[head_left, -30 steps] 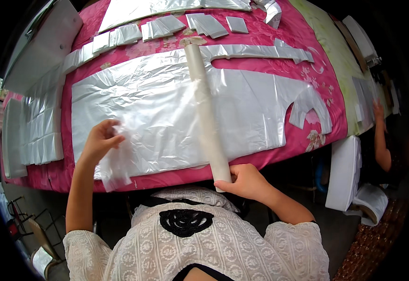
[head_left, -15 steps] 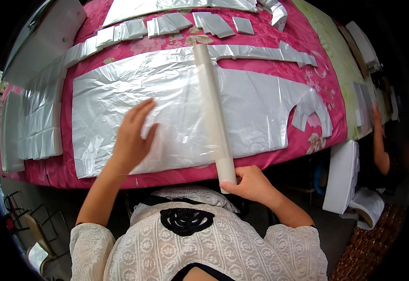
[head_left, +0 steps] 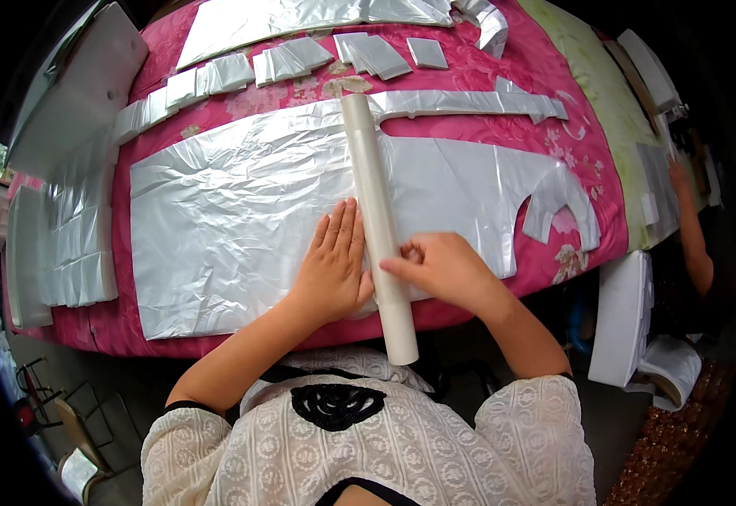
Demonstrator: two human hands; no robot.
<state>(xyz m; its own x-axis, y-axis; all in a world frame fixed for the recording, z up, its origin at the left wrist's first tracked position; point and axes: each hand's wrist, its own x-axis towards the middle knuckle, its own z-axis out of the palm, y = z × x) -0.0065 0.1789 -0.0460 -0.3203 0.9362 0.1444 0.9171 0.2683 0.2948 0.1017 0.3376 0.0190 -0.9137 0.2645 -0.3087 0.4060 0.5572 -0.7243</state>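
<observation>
1. At the far left stands a white box (head_left: 81, 93); nearer, stacks of folded plastic (head_left: 77, 240) lie along the left side of the pink cloth (head_left: 486, 72).
2. A row of folded packets (head_left: 300, 57) runs from the left toward the middle, on the far side of the large plastic sheet (head_left: 224, 228).
3. This silvery sheet lies spread across the cloth, wrinkled on its left part and smoother on its right.
4. The left hand (head_left: 331, 270) is laid palm down on the sheet, fingers straight and close together, just left of the roll.
5. The pale roll (head_left: 372, 185) lies across the middle of the sheet, its near end sticking out past the table edge.
6. The right hand (head_left: 439, 266) is at the roll's right side, fingers curled and thumb over it; blur hides whether it grips.
7. Farther right, a long strip (head_left: 469, 103) lies on the far side and a curved piece (head_left: 553, 190) nearer.
8. At the right edge, another person's hand (head_left: 678, 177) is beyond a white block (head_left: 621, 316).
</observation>
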